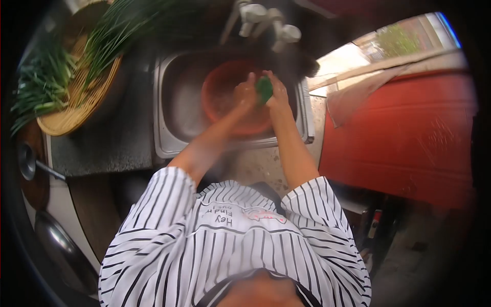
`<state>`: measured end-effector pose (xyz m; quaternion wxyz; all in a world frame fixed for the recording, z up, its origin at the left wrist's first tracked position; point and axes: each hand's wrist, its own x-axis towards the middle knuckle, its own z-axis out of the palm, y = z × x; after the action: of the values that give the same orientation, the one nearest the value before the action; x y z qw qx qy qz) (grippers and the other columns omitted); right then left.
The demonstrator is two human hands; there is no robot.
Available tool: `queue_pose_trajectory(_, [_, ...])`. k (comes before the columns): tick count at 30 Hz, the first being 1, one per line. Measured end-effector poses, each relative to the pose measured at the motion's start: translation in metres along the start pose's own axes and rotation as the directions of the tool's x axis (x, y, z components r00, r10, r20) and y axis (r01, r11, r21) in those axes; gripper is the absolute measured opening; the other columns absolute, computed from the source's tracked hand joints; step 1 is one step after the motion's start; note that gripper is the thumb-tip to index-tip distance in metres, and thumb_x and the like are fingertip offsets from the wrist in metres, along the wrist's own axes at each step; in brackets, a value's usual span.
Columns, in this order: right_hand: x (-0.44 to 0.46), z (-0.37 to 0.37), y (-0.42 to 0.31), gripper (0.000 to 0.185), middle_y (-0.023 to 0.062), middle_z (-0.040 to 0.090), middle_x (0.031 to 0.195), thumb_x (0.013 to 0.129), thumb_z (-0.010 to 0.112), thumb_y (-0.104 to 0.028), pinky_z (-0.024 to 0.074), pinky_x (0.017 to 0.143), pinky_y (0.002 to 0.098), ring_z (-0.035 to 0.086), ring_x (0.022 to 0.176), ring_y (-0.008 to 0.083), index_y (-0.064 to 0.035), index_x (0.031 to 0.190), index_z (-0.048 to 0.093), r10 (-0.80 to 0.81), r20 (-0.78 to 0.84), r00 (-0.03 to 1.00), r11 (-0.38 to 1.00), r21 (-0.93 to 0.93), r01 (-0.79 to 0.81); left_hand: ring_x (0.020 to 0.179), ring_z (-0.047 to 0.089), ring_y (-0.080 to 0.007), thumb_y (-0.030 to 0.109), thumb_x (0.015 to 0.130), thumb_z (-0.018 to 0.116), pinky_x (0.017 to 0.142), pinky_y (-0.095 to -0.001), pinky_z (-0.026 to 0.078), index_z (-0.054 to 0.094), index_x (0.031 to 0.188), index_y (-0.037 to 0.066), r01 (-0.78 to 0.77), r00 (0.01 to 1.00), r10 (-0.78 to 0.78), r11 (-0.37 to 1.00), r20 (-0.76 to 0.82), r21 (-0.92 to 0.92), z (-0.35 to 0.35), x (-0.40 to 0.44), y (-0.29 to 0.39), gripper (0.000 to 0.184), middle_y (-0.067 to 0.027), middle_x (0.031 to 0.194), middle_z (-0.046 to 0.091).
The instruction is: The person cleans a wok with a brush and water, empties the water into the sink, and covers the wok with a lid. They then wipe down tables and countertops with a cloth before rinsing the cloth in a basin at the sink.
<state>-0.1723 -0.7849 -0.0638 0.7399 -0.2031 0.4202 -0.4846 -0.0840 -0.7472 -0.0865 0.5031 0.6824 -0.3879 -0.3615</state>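
Basin [220,84], orange-red plastic by the look of it, sits inside the metal sink [179,94] below the taps [276,30], probably so water and drips stay contained. The small green thing [264,89] is up over the basin's right side, between the two hands, and I'd guess it's held there so anything coming off it lands in the basin. Woven basket [56,124] with long green stalks [43,84] is parked off to the left, likely to keep them handy but out of the way. As for hands: the right hand [279,94] has its fingers curled round the green thing, pinching it. The left hand [245,94] is just beside it, fingers bent, but it's too blurry, so can't tell if it's gripping or even touching.
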Motion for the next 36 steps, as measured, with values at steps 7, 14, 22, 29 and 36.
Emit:
queue_pose_trajectory(7, [-0.085,-0.091,-0.061,0.046,0.008,0.046,0.114,0.087,0.04,-0.038,0.0339,0.09,0.0278,0.042,0.108,0.0143,-0.0059,0.119,0.041,-0.432,0.2,0.879,0.772,-0.423,0.475,0.093,0.052,-0.0239,0.02,0.082,0.051,0.085,-0.0383,0.041,0.047,0.109,0.001,0.655,0.569,0.023,0.593,0.822,-0.469,0.012,-0.065,0.053,0.033,-0.0129,0.102,0.053])
queue_pose_trajectory(14, [-0.282,-0.242,-0.087,0.042,0.0091,0.049,0.111,0.081,0.054,-0.021,0.0375,0.085,0.0302,0.048,0.099,0.0174,-0.0034,0.116,0.042,-0.434,0.098,0.896,0.68,-0.617,0.397,0.099,0.047,-0.0296,0.015,0.079,0.053,0.093,-0.0443,0.032,0.043,0.11,-0.005,0.905,0.384,0.257,0.086,0.887,-0.417,0.113,-0.145,0.091,0.038,-0.0159,0.107,0.051])
queue_pose_trajectory(22, [-0.392,-0.327,-0.05,0.042,0.0141,0.056,0.096,0.074,0.062,-0.015,0.0449,0.074,0.029,0.055,0.088,0.0185,-0.0001,0.109,0.045,-0.796,-0.167,0.582,0.496,-0.73,0.47,0.089,0.054,-0.0279,0.023,0.081,0.05,0.083,-0.0401,0.041,0.051,0.099,-0.002,0.841,-0.094,0.085,0.54,0.992,0.034,0.214,-0.349,0.084,0.031,-0.0151,0.099,0.056])
queue_pose_trajectory(29, [-0.464,-0.392,-0.039,0.027,0.0055,0.061,0.076,0.076,0.06,-0.02,0.0426,0.066,0.0245,0.053,0.071,0.0074,0.0029,0.09,0.058,-0.716,-0.418,0.559,0.606,-0.769,0.201,0.093,0.05,-0.0142,0.029,0.082,0.051,0.084,-0.0281,0.036,0.05,0.105,0.001,0.131,-0.145,0.212,0.972,0.966,-0.194,0.274,-0.4,0.043,0.037,-0.005,0.098,0.056])
queue_pose_trajectory(36, [-0.525,-0.452,-0.015,0.024,0.0034,0.059,0.083,0.077,0.058,-0.021,0.0414,0.068,0.0244,0.055,0.075,0.0121,-0.002,0.092,0.057,-0.623,-0.71,0.328,0.687,-0.295,0.664,0.098,0.049,-0.0205,0.024,0.079,0.056,0.086,-0.0337,0.038,0.042,0.112,-0.001,0.295,-0.503,0.09,0.953,0.86,0.073,0.322,-0.442,0.025,0.044,-0.0101,0.108,0.05])
